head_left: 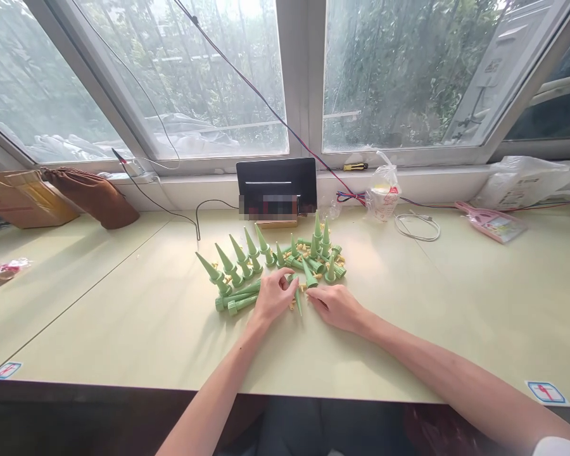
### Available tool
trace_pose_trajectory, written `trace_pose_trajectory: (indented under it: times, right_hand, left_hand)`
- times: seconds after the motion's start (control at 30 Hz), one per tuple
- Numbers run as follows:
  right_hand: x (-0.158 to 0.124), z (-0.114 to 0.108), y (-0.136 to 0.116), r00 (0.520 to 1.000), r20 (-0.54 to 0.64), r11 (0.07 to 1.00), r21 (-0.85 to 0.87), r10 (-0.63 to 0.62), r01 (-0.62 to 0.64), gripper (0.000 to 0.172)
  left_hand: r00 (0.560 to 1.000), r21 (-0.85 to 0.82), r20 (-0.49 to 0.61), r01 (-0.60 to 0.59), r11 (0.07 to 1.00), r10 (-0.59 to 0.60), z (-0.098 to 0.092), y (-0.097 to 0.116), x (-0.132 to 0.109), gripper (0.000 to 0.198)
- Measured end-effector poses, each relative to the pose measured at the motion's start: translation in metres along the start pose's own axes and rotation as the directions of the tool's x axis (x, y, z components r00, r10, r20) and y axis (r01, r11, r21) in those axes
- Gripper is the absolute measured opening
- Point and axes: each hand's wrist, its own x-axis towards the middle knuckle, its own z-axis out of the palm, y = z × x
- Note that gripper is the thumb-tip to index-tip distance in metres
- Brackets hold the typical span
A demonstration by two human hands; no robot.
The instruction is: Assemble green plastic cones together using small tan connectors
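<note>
My left hand (276, 294) is closed round a green plastic spike (298, 303), its pointed end tilted down toward the table's front edge. Just to the right, my right hand (335, 305) has its fingers pinched together low over the table. Small yellow pieces (292, 305) lie near its fingertips, but whatever it grips is too small to make out. Another green cone (308, 273) leans just beyond both hands. On the left, several green spikes (228, 261) stand upright in a slanting row, and long green spikes (242, 305) lie in front of them.
Behind the hands is a pile of green caps and cones (316, 259) mixed with yellow bits. A dark tablet (276, 177) stands against the windowsill. Farther right are a bagged cup (384, 193), a coiled white cable (418, 228) and a pink item (491, 223). A brown pouch (99, 196) sits left.
</note>
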Motion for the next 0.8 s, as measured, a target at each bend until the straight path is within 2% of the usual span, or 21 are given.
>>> trace_pose_trajectory:
  times: [0.3, 0.67, 0.8]
  right_hand:
    - [0.0000, -0.0018, -0.0001, 1.000, 0.019, 1.000, -0.009, -0.013, 0.013, 0.021]
    - [-0.0001, -0.0010, 0.0011, 0.998, 0.050, 0.999, -0.027, -0.028, 0.029, 0.024]
    - [-0.0004, -0.0016, 0.0009, 1.000, 0.029, 1.000, 0.017, -0.011, 0.010, 0.019]
  left_hand:
    - [0.988, -0.133, -0.153, -0.038, 0.990, 0.017, -0.0034, 0.0064, -0.0011, 0.020]
    - [0.982, -0.133, -0.180, -0.080, 0.988, 0.056, -0.0017, 0.0087, -0.0015, 0.023]
    - [0.981, -0.153, -0.183, -0.093, 0.984, 0.064, -0.0008, 0.0078, -0.0015, 0.021]
